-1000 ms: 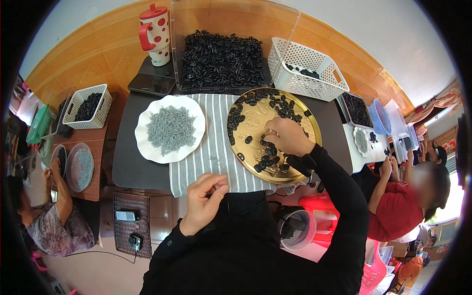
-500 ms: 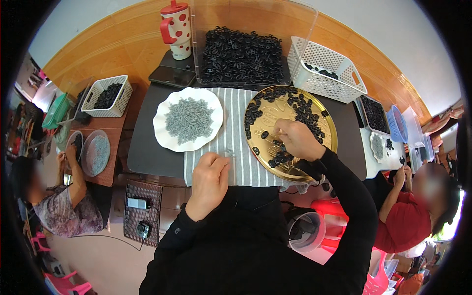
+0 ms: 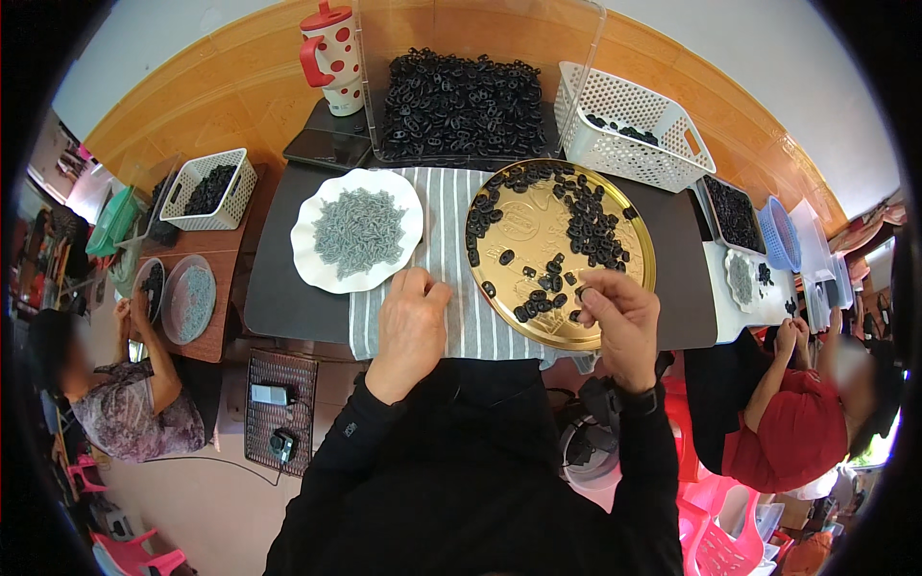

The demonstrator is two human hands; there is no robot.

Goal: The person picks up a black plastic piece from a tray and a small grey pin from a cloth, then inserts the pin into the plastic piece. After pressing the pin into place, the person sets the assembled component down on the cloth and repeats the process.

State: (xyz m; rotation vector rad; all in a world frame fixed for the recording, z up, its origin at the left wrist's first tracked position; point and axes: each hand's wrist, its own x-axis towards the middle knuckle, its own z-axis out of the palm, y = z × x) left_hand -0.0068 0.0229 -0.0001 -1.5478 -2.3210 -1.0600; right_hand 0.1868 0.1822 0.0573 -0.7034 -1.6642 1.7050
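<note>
My left hand [image 3: 411,326] rests on the grey-and-white striped cloth [image 3: 449,216], fingers curled; what they hold, if anything, is hidden. At the near right edge of the round gold tray [image 3: 523,252], my right hand [image 3: 624,322] pinches a small black two-holed piece [image 3: 581,292] between thumb and fingertips. Many similar black pieces [image 3: 595,230] lie on the tray, mostly along its far left and right, with a loose group near the front. Left of the cloth, a white wavy-edged plate [image 3: 305,261] carries a heap of small grey pieces [image 3: 359,230].
Behind stands a clear bin with a pile of black pieces [image 3: 461,106], beside a white perforated basket [image 3: 672,168]. A dotted tumbler [image 3: 341,67] and a dark phone [image 3: 328,148] are at back left. Co-workers sit at both sides; a red stool [image 3: 680,432] stands below right.
My right hand has drawn back from over the tray to its near right edge, turning so its fingers show. The left hand stays about where it was, its fingers turned slightly.
</note>
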